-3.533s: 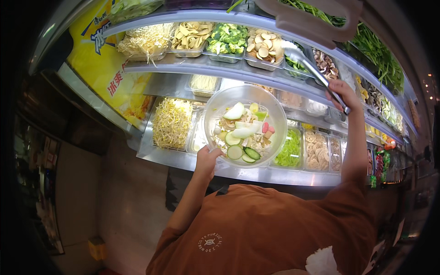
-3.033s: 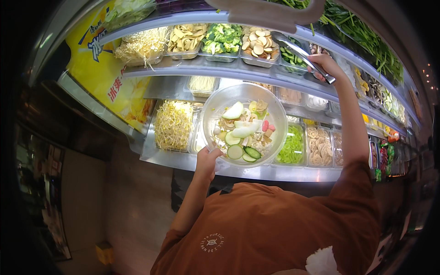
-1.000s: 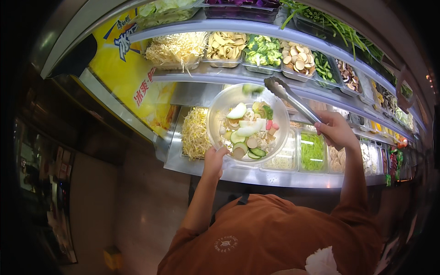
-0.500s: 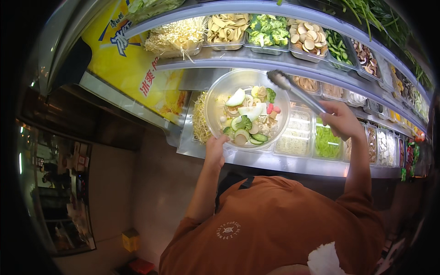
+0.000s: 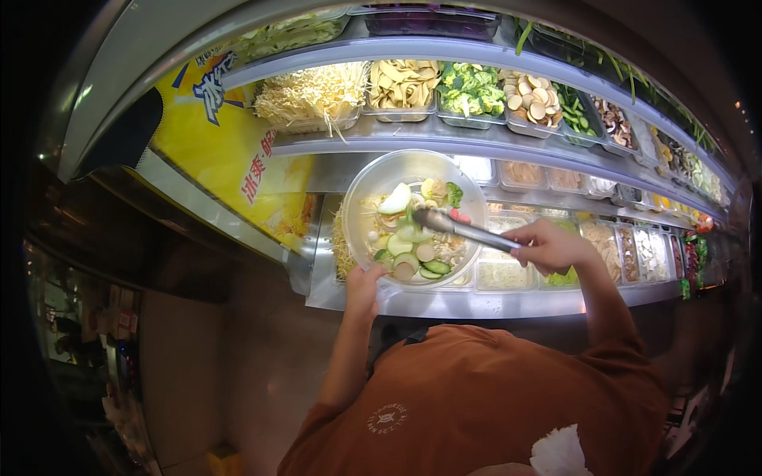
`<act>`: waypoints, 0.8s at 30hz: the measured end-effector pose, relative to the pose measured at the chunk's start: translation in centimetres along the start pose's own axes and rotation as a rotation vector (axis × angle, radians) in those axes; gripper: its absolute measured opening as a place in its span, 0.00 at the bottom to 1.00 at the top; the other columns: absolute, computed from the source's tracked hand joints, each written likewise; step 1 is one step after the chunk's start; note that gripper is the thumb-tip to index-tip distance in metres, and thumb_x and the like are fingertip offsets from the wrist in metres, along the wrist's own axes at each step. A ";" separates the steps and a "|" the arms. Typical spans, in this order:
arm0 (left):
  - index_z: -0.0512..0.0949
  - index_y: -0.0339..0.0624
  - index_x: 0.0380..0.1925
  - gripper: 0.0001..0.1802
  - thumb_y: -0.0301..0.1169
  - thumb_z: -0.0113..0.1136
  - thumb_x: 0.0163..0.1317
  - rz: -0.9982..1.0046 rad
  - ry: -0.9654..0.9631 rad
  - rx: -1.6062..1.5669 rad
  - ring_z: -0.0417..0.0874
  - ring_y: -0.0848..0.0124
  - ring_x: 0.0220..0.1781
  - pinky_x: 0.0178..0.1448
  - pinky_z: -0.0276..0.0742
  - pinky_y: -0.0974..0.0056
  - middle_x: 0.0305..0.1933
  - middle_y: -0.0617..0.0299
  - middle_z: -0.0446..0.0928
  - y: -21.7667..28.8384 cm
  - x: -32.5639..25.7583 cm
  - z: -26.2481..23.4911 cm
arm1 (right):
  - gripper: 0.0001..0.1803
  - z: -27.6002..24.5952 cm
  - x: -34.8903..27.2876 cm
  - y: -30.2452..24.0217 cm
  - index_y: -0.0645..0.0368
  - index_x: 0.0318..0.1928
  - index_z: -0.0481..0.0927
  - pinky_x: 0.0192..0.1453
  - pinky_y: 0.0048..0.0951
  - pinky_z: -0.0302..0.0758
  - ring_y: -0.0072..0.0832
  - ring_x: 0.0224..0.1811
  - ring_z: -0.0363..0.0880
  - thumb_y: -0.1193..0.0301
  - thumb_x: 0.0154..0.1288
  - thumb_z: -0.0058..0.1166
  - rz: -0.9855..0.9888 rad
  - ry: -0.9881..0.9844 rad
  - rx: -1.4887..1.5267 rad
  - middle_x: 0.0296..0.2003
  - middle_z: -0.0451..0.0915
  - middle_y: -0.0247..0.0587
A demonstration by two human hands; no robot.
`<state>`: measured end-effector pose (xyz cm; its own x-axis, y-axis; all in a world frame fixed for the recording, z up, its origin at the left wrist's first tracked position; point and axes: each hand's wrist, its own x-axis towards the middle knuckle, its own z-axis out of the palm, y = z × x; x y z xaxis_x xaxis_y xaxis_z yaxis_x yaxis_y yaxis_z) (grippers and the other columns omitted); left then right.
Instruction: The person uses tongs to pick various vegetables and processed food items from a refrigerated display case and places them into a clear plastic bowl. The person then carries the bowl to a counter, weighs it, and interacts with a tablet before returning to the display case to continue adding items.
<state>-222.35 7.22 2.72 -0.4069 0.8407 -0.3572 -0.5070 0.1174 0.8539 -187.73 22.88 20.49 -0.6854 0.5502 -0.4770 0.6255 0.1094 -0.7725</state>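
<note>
Before me is a clear round bowl (image 5: 454, 176) holding cut vegetables, and my left hand (image 5: 365, 289) grips its near left rim. Inside lie cucumber slices (image 5: 435, 269), pale round slices (image 5: 404, 246), a broccoli floret (image 5: 454, 193), a whitish wedge (image 5: 395, 200) and small red pieces (image 5: 458, 215). Metal tongs (image 5: 480, 234) with dark tips slant in over the right rim, my right hand (image 5: 548, 244) closed around their handle end. Their tips are above the middle of the vegetables, beside a pale green slice (image 5: 413, 230). Whether the tips pinch anything is unclear.
Tubs of enoki mushrooms (image 5: 313, 91), tofu-skin strips (image 5: 402, 83), broccoli (image 5: 470, 89) and round slices (image 5: 530, 99) line the shelf beyond. Lower tubs, including sprouts (image 5: 341, 250), surround the bowl. A yellow printed panel (image 5: 238, 159) stands left; a metal counter edge (image 5: 508, 304) runs nearest me.
My right hand has brought the tongs left and down, from beyond the bowl's far right rim to over its contents. My left hand still holds the rim; the whole view has shifted slightly.
</note>
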 end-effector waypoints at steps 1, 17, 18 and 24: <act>0.78 0.27 0.55 0.22 0.20 0.58 0.59 0.001 -0.004 0.016 0.84 0.64 0.51 0.57 0.80 0.59 0.51 0.54 0.83 0.4 0.2 -0.9 | 0.23 -0.3 0.4 -0.3 0.53 0.68 0.80 0.16 0.23 0.69 0.17 0.15 0.75 0.69 0.74 0.55 -0.056 0.046 0.119 0.26 0.80 0.31; 0.82 0.29 0.50 0.19 0.19 0.60 0.57 0.034 -0.017 -0.071 0.85 0.67 0.47 0.53 0.79 0.63 0.46 0.57 0.85 1.7 -0.2 -9.0 | 0.21 -3.6 7.1 -4.6 0.60 0.61 0.81 0.18 0.26 0.71 0.20 0.15 0.74 0.63 0.75 0.56 -0.081 0.903 -0.042 0.28 0.81 0.37; 0.82 0.29 0.50 0.19 0.19 0.60 0.57 0.025 0.005 -0.045 0.85 0.67 0.47 0.53 0.79 0.63 0.46 0.57 0.85 1.5 -0.5 -9.3 | 0.21 -2.4 5.6 -6.2 0.60 0.62 0.81 0.18 0.26 0.70 0.19 0.15 0.74 0.64 0.75 0.57 -0.152 0.877 -0.200 0.28 0.81 0.36; 0.84 0.31 0.47 0.16 0.20 0.61 0.57 0.033 0.040 -0.069 0.85 0.70 0.37 0.43 0.81 0.64 0.40 0.57 0.85 0.0 0.0 -11.0 | 0.30 3.1 -2.3 -14.1 0.67 0.72 0.71 0.16 0.21 0.67 0.15 0.14 0.72 0.72 0.74 0.59 -0.273 0.685 -0.062 0.28 0.81 0.34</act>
<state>-230.69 1.40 -1.42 -0.4540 0.8215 -0.3450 -0.5431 0.0518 0.8381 -196.13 17.52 31.15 -0.4462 0.8878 0.1128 0.5000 0.3518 -0.7913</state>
